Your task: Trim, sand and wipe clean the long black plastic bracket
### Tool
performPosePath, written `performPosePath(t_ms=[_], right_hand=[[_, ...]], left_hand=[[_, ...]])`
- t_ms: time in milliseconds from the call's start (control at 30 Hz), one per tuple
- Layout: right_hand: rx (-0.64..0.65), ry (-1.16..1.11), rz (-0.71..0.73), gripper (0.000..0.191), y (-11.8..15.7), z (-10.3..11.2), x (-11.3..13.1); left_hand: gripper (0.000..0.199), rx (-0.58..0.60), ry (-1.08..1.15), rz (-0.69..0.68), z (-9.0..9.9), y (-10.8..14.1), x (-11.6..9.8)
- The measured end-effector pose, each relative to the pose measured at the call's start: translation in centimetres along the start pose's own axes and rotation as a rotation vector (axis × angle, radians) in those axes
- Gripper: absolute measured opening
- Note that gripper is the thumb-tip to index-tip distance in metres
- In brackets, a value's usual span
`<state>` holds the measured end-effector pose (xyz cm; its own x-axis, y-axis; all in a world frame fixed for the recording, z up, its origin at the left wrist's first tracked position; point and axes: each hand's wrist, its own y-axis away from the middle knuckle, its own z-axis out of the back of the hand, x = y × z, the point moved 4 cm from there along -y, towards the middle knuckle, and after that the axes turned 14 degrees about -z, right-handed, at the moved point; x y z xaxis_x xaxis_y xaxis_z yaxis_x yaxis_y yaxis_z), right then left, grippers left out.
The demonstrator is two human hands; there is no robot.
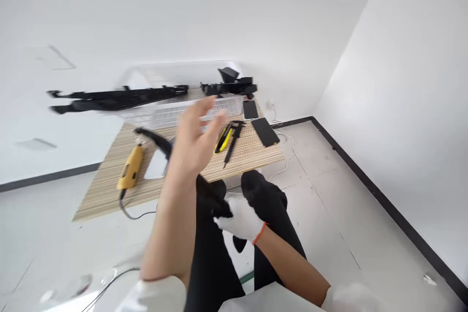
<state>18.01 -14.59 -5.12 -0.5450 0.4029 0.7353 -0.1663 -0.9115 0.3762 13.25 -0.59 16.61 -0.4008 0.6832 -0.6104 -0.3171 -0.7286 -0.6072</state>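
Observation:
My left hand [197, 139], bare and blurred, is raised over the table with its fingers apart and nothing in them. Low between my knees, my right hand [239, 219] wears a white glove with an orange cuff. Its fingers are closed on a dark black part [219, 204]. Left of my left forearm, a curved black end [155, 139] sticks out above the table; the forearm hides whether it belongs to the same part. Beyond my left hand lie a yellow-and-black cutter [224, 138] and a black caliper [234, 144].
A yellow corded power tool [131, 168] lies on the left of the wood-patterned table [106, 190]. Long black parts [120, 99] rest across a white basket [164, 113] at the back. Two dark phone-like slabs, one a black phone [265, 132], lie right. White cables [292, 151] trail on the floor.

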Motion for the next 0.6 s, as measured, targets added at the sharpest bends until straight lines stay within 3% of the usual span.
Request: performPosePath(t_ms=[67, 100, 133, 200, 267, 300, 367, 467, 533, 600], right_hand=[[-0.048, -0.146, 0.001, 0.03, 0.1, 0.3, 0.4], [-0.049, -0.229, -0.016, 0.027, 0.1, 0.4, 0.6], [-0.034, -0.308, -0.038, 0.025, 0.1, 0.4, 0.8], [0.02, -0.436, -0.062, 0.022, 0.1, 0.3, 1.5], [0.057, -0.475, -0.031, 0.021, 0.1, 0.4, 2.5], [0.057, -0.446, -0.002, 0.022, 0.2, 0.7, 3.1], [0.035, -0.314, 0.045, 0.027, 0.1, 1.7, 4.3], [0.032, -0.053, 0.082, 0.038, -0.3, 3.9, 6.1], [-0.034, -0.177, 0.031, 0.043, -1.1, 6.3, 6.9], [-0.182, -0.376, 0.026, 0.05, -2.0, 8.8, 8.1]], left_hand=[[0.044, -0.423, -0.014, 0.086, 6.0, 5.2, 0.8], [0.042, -0.594, -0.044, 0.151, 7.5, 7.8, 1.9], [0.04, -0.658, -0.024, 0.231, 7.8, 9.9, 3.3], [0.042, -0.425, 0.231, 0.386, 5.1, 12.3, 6.5], [0.047, -0.093, 0.577, 0.408, 0.7, 13.1, 8.2], [0.048, 0.015, 0.715, 0.414, -1.1, 13.3, 8.6], [0.047, 0.03, 0.921, 0.518, -3.2, 13.5, 9.1], [0.037, -0.16, 1.117, 0.613, -3.5, 13.8, 9.6], [0.033, -0.232, 1.196, 0.593, -2.8, 14.1, 9.8], [0.03, -0.176, 1.268, 0.567, -2.4, 14.3, 9.8]])
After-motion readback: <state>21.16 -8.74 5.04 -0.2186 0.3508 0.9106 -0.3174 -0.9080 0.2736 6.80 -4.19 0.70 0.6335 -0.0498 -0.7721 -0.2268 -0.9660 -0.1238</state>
